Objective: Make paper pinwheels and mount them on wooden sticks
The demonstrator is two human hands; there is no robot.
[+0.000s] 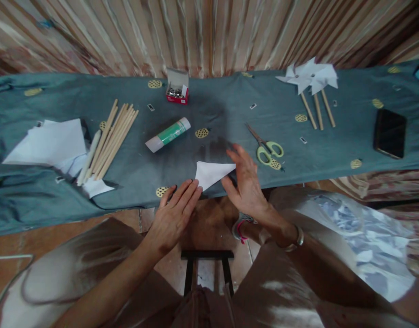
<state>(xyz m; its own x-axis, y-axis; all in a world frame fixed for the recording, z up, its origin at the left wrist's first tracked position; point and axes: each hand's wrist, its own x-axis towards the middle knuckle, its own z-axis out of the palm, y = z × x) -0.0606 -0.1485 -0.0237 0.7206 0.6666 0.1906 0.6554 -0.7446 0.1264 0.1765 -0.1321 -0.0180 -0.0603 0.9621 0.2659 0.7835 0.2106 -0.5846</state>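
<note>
A folded white paper triangle point(212, 173) lies on the teal cloth near the table's front edge. My left hand point(175, 212) rests flat at its lower left corner, fingers stretched out and fingertips touching the edge. At the paper's pointed right end is my right hand point(245, 184), thumb and fingers apart around the tip. Just beyond my right hand lie scissors point(264, 146) with light green handles. A white tube with a green label point(170, 133), which looks like a glue stick, lies beyond the paper to the left.
Wooden sticks point(112, 139) and white paper sheets point(55, 143) lie at left. An open red box point(177, 93) holds small shiny metal pieces. Paper pinwheels point(312, 79) on sticks lie at far right, near a black phone point(390, 133). A bag of cut paper point(370, 241) sits lower right.
</note>
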